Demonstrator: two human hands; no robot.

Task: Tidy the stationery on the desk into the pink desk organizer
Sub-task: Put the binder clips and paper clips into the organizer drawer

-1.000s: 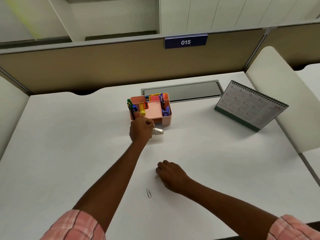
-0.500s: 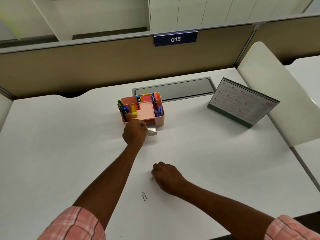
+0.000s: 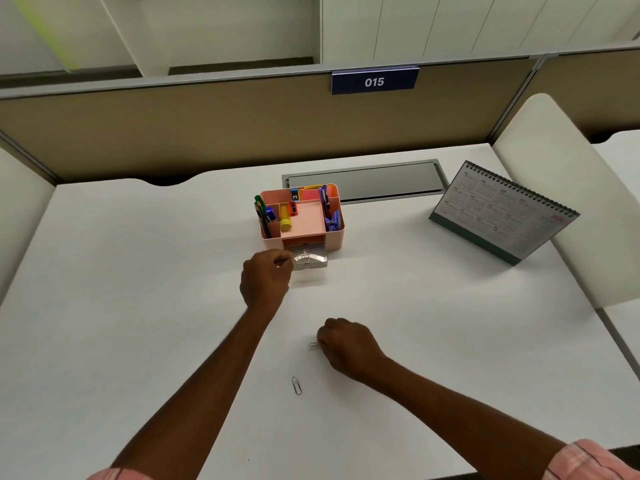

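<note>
The pink desk organizer [image 3: 337,233] stands mid-desk with pens, a yellow glue stick and clips in its compartments. Its clear drawer [image 3: 313,259] is pulled out at the front and has paper clips inside. My left hand [image 3: 265,280] is at the drawer's left front corner, its curled fingers pinching there. Nearer to me, my right hand [image 3: 346,342] pinches a paper clip [image 3: 313,345] against the desk. A second paper clip [image 3: 296,386] lies loose on the white desk, between my forearms.
A desk calendar [image 3: 502,211] stands at the right. A grey cable hatch [image 3: 367,181] lies behind the organizer. A beige partition with the sign 015 [image 3: 374,81] closes the back, and white side panels flank the desk.
My left hand has drawn back slightly toward me, and more of the clear drawer shows. A paper clip's end now shows at my right hand's fingertips.
</note>
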